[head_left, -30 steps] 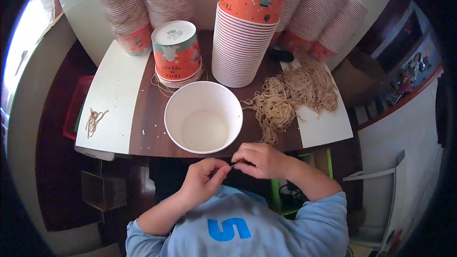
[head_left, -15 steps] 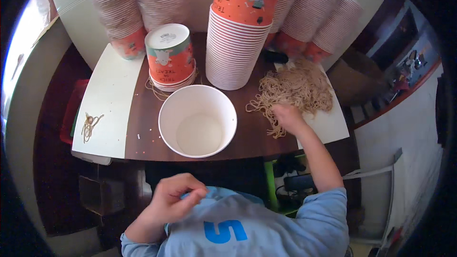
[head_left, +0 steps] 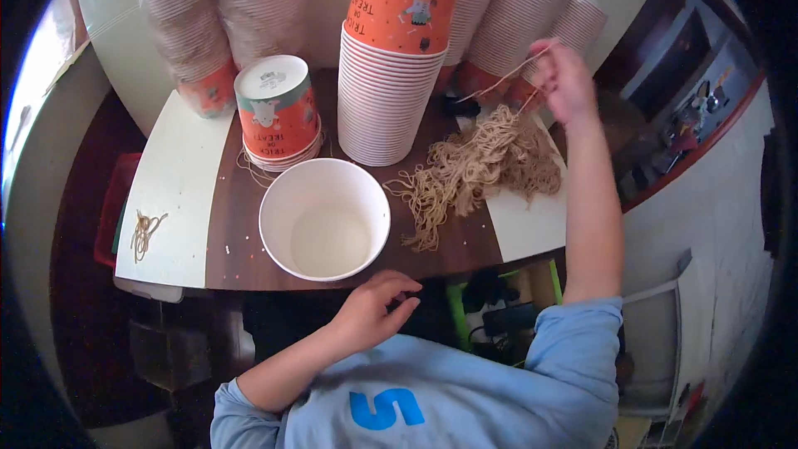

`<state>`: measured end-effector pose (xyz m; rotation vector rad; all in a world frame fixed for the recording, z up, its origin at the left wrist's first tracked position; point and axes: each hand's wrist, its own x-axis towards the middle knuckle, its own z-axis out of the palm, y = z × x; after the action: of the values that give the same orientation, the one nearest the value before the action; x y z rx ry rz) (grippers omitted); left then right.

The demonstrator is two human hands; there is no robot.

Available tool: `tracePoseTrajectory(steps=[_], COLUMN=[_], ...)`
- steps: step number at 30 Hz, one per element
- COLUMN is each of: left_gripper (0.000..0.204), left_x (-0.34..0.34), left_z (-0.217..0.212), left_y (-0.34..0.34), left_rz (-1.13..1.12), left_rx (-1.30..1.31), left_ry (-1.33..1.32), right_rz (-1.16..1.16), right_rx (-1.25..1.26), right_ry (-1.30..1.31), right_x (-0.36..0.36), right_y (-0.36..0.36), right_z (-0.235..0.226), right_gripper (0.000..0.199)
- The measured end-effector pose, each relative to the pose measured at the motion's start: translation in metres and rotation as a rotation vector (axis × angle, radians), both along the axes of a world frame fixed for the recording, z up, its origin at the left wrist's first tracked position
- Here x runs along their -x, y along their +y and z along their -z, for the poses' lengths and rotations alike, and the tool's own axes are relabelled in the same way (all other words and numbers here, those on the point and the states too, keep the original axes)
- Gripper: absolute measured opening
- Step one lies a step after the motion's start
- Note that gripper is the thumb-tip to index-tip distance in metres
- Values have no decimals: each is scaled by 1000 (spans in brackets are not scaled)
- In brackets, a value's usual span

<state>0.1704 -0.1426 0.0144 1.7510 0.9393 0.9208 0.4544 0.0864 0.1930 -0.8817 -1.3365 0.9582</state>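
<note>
My right hand (head_left: 568, 85) is raised above the far right of the table, its fingers closed on a tan cord (head_left: 517, 69). The cord stretches down from those fingers toward a tangled pile of tan cords (head_left: 490, 158), part of which is lifted in a peak. Just off the table's front edge, my left hand (head_left: 376, 313) hangs with bent fingers and the thumb apart, nothing visible in it. Ahead of it stands a white paper bucket (head_left: 328, 229), mouth up, with only its bare inside showing.
A tall stack of upturned orange buckets (head_left: 391, 91) rises behind the white one. Left of it sits a shorter upturned stack (head_left: 277, 112). Plastic-wrapped stacks (head_left: 184, 25) line the wall. A small cord bundle (head_left: 145, 234) lies at the table's left; a green box (head_left: 544, 283) is below.
My right hand has risen up and away from the pile, drawing a cord out and pulling part of the pile up. My left hand has moved forward and right, toward the table edge.
</note>
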Motion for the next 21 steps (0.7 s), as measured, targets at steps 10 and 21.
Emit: tracePoseTrajectory(steps=[10, 21], left_gripper=[27, 32], left_x=[-17, 46], left_z=[2, -47], left_y=[15, -15], left_rz=[52, -82], left_rx=[-103, -142], left_ry=[-8, -374], right_rz=[71, -656], right_rx=[-347, 51], right_ry=[-331, -1047], right_x=[-7, 108], right_y=[-22, -166], right_z=[-125, -10], right_gripper=[28, 23])
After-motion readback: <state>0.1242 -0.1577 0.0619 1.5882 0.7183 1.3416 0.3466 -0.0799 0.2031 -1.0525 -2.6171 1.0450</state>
